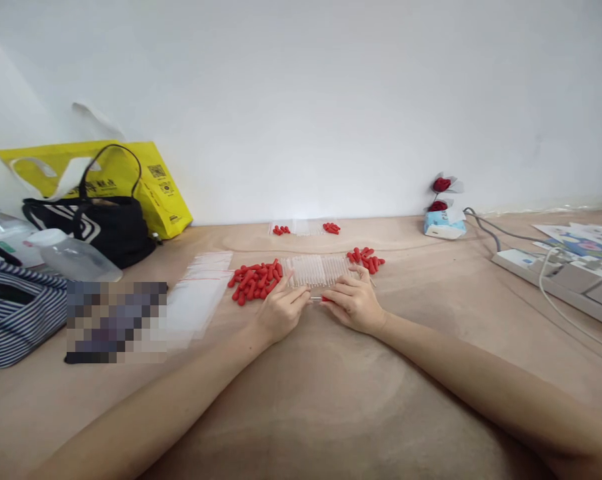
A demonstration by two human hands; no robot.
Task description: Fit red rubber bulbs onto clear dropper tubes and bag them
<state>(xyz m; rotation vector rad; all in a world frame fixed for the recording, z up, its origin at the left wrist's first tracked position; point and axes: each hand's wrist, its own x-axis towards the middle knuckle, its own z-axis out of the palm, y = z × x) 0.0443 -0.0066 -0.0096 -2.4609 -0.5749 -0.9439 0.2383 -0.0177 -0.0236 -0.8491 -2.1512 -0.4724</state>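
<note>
Between my two hands lies a thin clear dropper tube (315, 299), held level just above the table. My left hand (282, 312) pinches its left end. At the other end, my right hand (357, 303) has its fingers closed on a small red rubber bulb (325, 299); whether the tube sits inside the bulb cannot be made out. Just beyond the fingers, many clear tubes (321, 268) lie side by side in a row. A large heap of red bulbs (251, 281) is left of the row, and a smaller heap of red bulbs (365, 259) is to its right.
Clear zip bags (203, 293) are spread left of the big heap. Farther back lies a filled bag (305, 228). Yellow bag (168, 193), black bag (115, 227), plastic bottle (75, 257) and striped pouch (21, 307) crowd the left. Tissue pack (445, 228) and power strip (555, 283) stand right.
</note>
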